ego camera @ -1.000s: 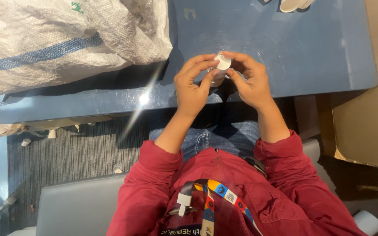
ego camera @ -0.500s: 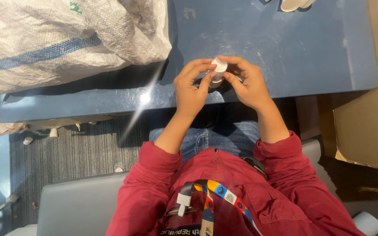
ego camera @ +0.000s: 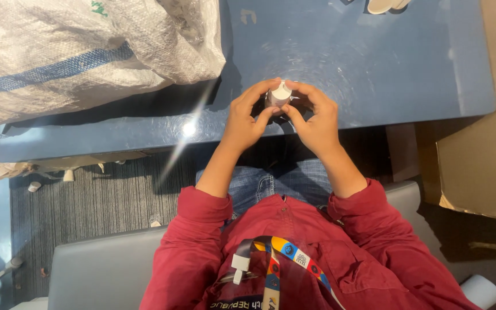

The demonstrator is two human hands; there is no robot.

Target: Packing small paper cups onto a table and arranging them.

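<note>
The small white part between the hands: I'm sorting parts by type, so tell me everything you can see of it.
The small white part looks like smooth plastic, with a flat pale top and a darker greyish body beneath, mostly hidden. It is held just above the near edge of the blue table, pinched between the fingertips of the left hand and right hand. Finer detail is too small to tell.

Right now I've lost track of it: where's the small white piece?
The small white piece is pinched between the left hand and right hand, over the blue table's near edge.
</note>
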